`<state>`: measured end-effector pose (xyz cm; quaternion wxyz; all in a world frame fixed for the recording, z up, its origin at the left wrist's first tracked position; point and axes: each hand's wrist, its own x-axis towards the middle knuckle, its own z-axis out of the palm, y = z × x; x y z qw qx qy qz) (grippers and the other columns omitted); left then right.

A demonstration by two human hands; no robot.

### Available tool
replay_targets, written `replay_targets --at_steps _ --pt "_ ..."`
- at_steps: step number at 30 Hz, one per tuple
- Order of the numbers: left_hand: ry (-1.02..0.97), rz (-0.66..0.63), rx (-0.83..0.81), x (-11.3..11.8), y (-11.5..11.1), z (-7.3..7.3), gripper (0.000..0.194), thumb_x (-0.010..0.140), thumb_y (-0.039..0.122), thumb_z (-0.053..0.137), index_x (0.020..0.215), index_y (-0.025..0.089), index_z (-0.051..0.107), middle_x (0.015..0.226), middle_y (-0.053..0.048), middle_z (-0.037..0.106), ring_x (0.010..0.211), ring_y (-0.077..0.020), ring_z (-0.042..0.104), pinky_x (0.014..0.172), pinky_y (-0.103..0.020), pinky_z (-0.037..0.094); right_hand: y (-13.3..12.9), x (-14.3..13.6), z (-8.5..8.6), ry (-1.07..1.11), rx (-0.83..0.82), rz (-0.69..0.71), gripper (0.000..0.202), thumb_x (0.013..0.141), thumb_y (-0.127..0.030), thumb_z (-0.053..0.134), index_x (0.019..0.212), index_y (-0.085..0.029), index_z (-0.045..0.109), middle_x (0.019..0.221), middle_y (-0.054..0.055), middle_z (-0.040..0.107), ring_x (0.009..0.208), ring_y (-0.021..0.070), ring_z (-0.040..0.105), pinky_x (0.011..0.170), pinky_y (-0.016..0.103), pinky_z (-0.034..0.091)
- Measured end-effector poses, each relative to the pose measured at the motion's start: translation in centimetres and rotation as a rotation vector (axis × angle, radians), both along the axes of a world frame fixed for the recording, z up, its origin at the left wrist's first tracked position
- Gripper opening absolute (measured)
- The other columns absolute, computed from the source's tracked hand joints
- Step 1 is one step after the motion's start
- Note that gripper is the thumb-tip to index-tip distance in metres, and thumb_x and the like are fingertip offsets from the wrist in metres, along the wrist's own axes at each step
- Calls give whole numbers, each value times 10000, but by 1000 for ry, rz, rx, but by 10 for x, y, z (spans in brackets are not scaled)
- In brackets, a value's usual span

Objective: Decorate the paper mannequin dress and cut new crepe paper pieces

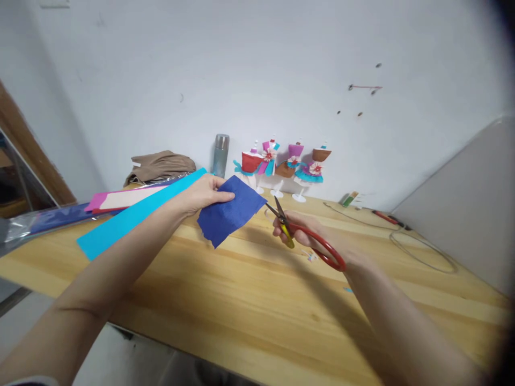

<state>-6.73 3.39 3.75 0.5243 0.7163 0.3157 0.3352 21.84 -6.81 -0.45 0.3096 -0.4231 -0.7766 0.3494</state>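
Note:
My left hand (207,194) pinches a dark blue sheet (231,214) between thumb and fingers, holding it above the table. The sheet's lower left edge is ragged. In my right hand (306,228) is a pair of scissors (285,220) with red and yellow handles. The scissors' blades are parted, and their tips point at the sheet's right corner, very near or touching it. Under and behind my left forearm lies a long light blue strip (137,220).
Pink and cream sheets (129,200) and brown cloth (161,165) lie at the left. Along the wall stand a bottle (220,155) and several small dress forms (309,172). A red-handled tool (386,217) with a thin cable (426,246) rests on the wooden table (241,300) at the right.

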Motion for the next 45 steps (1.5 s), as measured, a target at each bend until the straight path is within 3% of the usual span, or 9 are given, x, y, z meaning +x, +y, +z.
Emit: replay_targets --at_steps 7,11,17,30,38,45 --pt "60 -5 14 6 -6 -1 206 701 294 775 809 118 768 788 -56 750 682 -171 658 633 -251 482 -4 -15 6 -20 -14 -42 337 874 -520 593 953 -195 553 817 30 530 690 147 434 584 292 350" --pt "66 -3 20 6 -5 -3 217 701 311 777 805 122 761 790 -55 745 699 -181 660 639 -262 483 -4 -14 6 29 -19 -37 384 828 -552 629 936 -192 551 798 24 516 678 145 426 571 290 331" --pt "20 -33 2 7 -5 -4 205 692 295 784 808 128 765 806 -49 747 713 -172 658 670 -267 493 -8 -19 10 22 -58 -131 238 820 -414 648 890 -204 559 760 10 497 645 139 412 563 288 308" --pt "33 -35 -21 7 -5 -5 210 704 285 789 822 112 772 816 -70 758 711 -181 670 674 -272 495 -7 -21 12 30 -40 -149 370 763 -540 738 806 -220 557 657 -26 459 559 114 361 508 276 280" --pt "19 -38 -47 7 -4 -7 181 704 254 790 818 115 772 821 -72 755 716 -177 670 672 -272 503 -6 -18 4 24 -31 -169 345 808 -522 726 840 -211 580 567 -69 397 460 81 325 429 252 258" --pt "17 -62 -81 7 -2 -9 178 705 273 798 806 127 777 817 -75 762 714 -180 681 701 -284 517 -6 -15 2 12 -26 -169 318 845 -525 686 857 -223 588 621 -45 423 481 86 330 425 251 270"
